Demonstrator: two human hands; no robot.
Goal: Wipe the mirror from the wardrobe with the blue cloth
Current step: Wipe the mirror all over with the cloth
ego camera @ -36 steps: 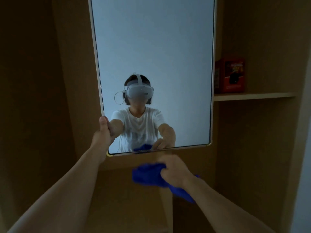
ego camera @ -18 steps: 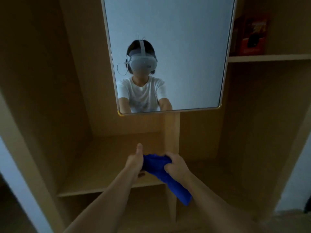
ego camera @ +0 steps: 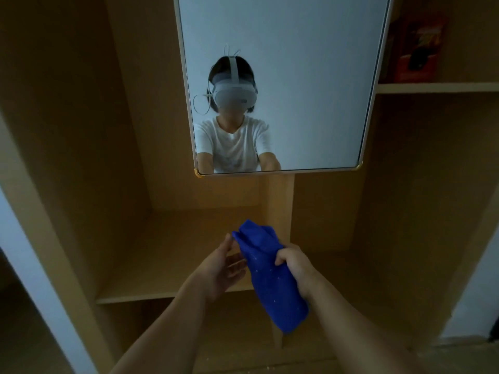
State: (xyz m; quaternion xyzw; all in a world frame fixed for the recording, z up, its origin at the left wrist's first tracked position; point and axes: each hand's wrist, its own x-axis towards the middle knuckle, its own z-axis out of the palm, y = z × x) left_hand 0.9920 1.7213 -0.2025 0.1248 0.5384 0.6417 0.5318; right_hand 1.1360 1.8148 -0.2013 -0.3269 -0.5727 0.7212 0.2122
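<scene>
The tall white-framed mirror (ego camera: 310,76) stands upright inside the wooden wardrobe, its lower edge above the middle divider, and neither hand touches it. It reflects a person in a white shirt wearing a headset. Below the mirror, my right hand (ego camera: 295,265) grips the bunched blue cloth (ego camera: 267,282) around its middle, so one end sticks up and the other hangs down. My left hand (ego camera: 221,268) is beside the cloth with its palm turned toward it and its fingers relaxed, the thumb tip close to the cloth's upper left corner.
A red box (ego camera: 415,47) stands on the upper right shelf (ego camera: 437,87), partly behind the mirror's right edge. A lower shelf board (ego camera: 167,255) lies under my hands, with a vertical divider (ego camera: 278,195) behind them. The wardrobe's side walls close in left and right.
My left hand let go of the mirror's left edge and dropped to the cloth, then opened beside it. My right hand turned the cloth more upright. The view pulled back from the mirror.
</scene>
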